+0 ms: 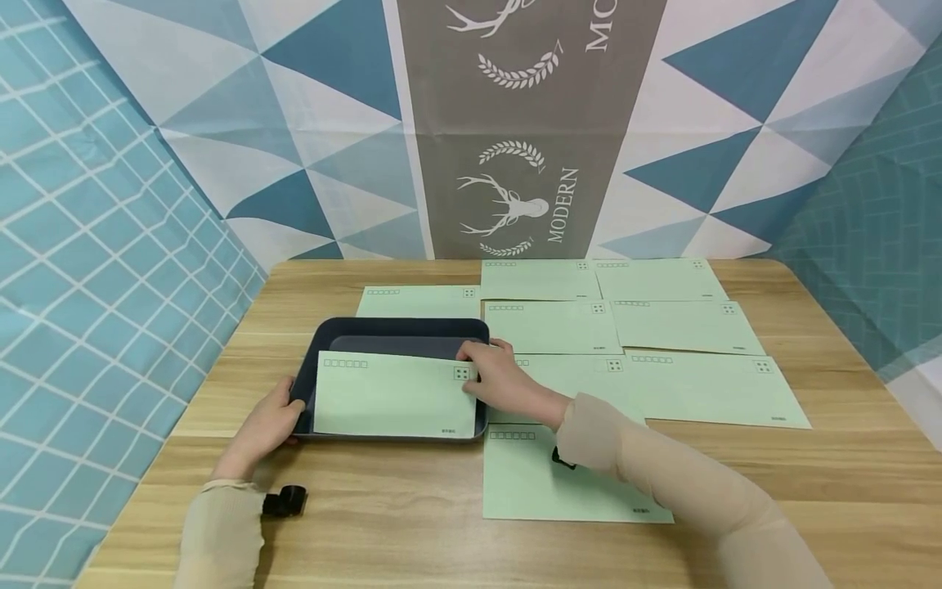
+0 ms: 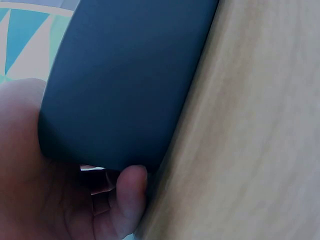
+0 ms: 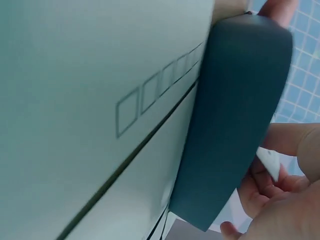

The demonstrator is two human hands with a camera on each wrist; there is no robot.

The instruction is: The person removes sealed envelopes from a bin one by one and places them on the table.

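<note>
A pale green envelope (image 1: 390, 397), with a row of small printed boxes at its upper left, lies over the dark blue tray (image 1: 401, 327). My right hand (image 1: 504, 380) reaches across the tray's right side and pinches that envelope near its upper right corner. In the right wrist view, the envelope's pale corner (image 3: 270, 162) shows between thumb and fingers, beyond the tray's outer wall. My left hand (image 1: 266, 421) grips the tray's left side, its thumb over the rim. The left wrist view shows its fingers (image 2: 131, 192) curled at the tray's wall; the other fingertips are hidden.
Several more green envelopes (image 1: 717, 388) lie flat in rows on the wooden table (image 1: 383, 515), right of the tray. One envelope (image 1: 419, 301) lies partly hidden behind the tray, and another (image 1: 530, 483) lies beneath my right forearm. A patterned cloth (image 1: 353, 164) hangs behind the table.
</note>
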